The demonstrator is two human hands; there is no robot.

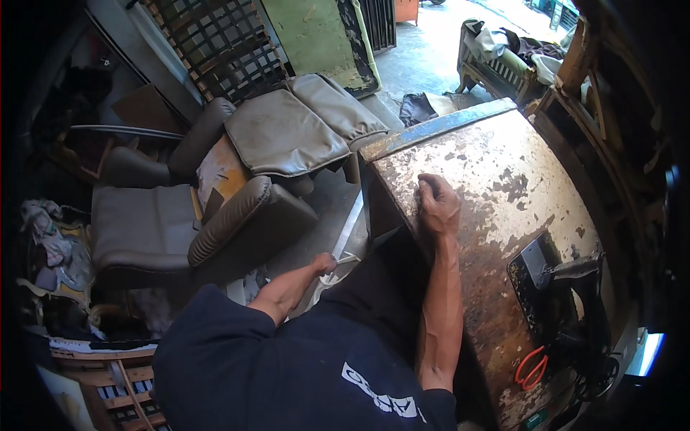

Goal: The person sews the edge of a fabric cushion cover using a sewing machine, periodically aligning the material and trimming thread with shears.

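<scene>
My right hand [440, 205] is closed in a fist on the worn, paint-chipped tabletop [496, 158], close to its left edge; nothing sticks out of it. Lower and to the left, my left hand [325, 263] has its fingers curled beside a pale plastic chair [335, 277]. A long, whitish strip [348, 226] runs up from that hand; whether I grip the strip or the chair is hidden. On the table to the right stands a black sewing machine [575, 316]. Orange-handled scissors [532, 368] lie by its base.
Left of me is a brown padded armchair [144, 223], with brown cushions [287, 133] lying beyond it. A webbed frame [215, 50] and a green panel [309, 36] lean behind. A wooden bench [496, 68] heaped with cloth stands far right.
</scene>
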